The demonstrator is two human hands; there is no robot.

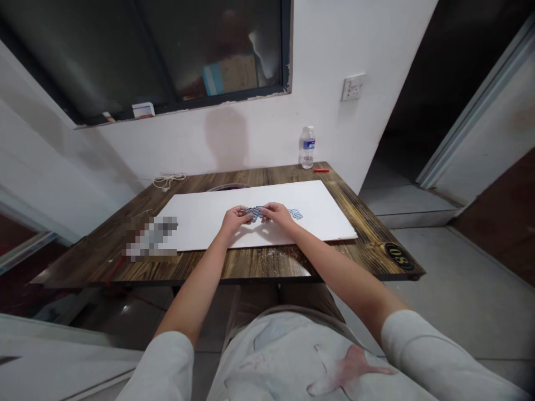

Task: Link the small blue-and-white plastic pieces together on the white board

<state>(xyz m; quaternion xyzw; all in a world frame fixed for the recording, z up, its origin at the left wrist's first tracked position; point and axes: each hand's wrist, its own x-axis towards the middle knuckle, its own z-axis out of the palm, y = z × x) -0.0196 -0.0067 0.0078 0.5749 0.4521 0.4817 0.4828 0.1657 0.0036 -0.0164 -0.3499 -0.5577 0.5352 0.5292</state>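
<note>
A: What are the hands doing?
B: The left hand [234, 219] and the right hand [276, 214] have their fingers pinched on small blue-and-dark flat pieces [254, 214], between the two hands, just over the white rectangular board [200, 214].

A: Anything in the way?
B: The fingers cover parts of the pieces, so I can't tell their number. Just right of the right hand, a blue-outlined flat cluster [297, 214] lies on the board, its left side partly hidden by that hand.

A: And farther out?
B: Beyond the right hand, toward the wall, a clear plastic bottle with a blue label [308, 147] stands upright on the dark-streaked wooden table [267, 265], with a slim red stick-like item [321, 170] beside it. Beyond the left hand and off to its left is a loose white cord [169, 179]. Nearer, left of that hand, a pixelated patch hides whatever is there.

A: Behind the board?
B: A round-edged object [229, 186], ahead of the left hand, mostly hidden.
</note>
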